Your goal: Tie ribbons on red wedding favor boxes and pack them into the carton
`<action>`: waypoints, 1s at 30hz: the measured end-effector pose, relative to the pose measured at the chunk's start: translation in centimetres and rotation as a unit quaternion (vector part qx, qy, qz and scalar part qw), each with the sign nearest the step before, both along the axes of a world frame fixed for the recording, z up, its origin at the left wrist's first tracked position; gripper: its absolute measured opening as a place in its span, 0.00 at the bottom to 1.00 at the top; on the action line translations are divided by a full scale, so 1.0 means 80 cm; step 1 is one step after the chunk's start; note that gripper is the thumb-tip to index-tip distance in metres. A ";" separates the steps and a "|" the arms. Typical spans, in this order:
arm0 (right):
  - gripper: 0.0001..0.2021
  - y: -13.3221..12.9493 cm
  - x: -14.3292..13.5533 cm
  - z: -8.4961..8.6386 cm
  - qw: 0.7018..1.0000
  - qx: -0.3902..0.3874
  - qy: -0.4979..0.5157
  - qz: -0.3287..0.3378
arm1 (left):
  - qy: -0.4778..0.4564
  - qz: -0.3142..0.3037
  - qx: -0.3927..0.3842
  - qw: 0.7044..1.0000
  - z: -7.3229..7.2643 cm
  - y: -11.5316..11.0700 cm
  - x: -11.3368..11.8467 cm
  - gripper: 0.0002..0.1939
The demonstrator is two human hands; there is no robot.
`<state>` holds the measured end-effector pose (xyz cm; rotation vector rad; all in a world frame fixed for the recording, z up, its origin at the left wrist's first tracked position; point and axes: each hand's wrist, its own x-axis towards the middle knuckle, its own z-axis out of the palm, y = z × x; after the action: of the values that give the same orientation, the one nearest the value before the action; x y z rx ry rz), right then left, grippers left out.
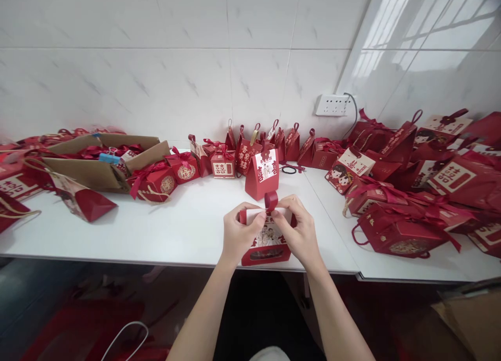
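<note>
A red gift box (270,238) with a white printed card and a dark red ribbon loop (271,200) on top stands at the table's front edge. My left hand (240,230) grips its upper left side, thumb on the card near the loop. On the upper right side, my right hand (299,228) holds the same box, its thumb also close to the loop's base. Both hands are closed round the top, and their fingertips behind it are hidden. Just beyond them stands another red box (256,178) with a similar card and loop.
Red boxes (403,230) are heaped at the right. An open cardboard box (84,172) with red items sits at the left, near a tipped red box (88,202). More boxes line the wall, below a power strip (334,105). A black ring (288,169) lies mid-table.
</note>
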<state>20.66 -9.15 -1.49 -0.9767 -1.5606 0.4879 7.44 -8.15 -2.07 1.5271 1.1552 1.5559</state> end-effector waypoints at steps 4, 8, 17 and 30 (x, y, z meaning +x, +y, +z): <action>0.05 0.000 -0.001 0.000 1.000 0.001 -0.004 0.000 | -0.001 -0.001 -0.004 1.000 -0.001 0.001 0.000 0.04; 0.05 0.001 0.000 -0.002 1.000 0.006 -0.003 0.006 | -0.003 0.000 -0.007 1.000 -0.001 0.001 0.000 0.04; 0.04 0.001 0.000 -0.003 1.000 0.009 -0.004 0.004 | -0.005 0.001 -0.005 1.000 0.000 0.000 0.000 0.04; 0.04 0.001 -0.001 -0.004 1.000 0.007 -0.005 -0.002 | -0.004 0.002 -0.010 1.000 0.000 0.001 0.000 0.04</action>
<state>20.55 -9.07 -1.83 -0.9728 -1.5694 0.4689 7.44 -8.07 -2.07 1.5053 1.1667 1.5458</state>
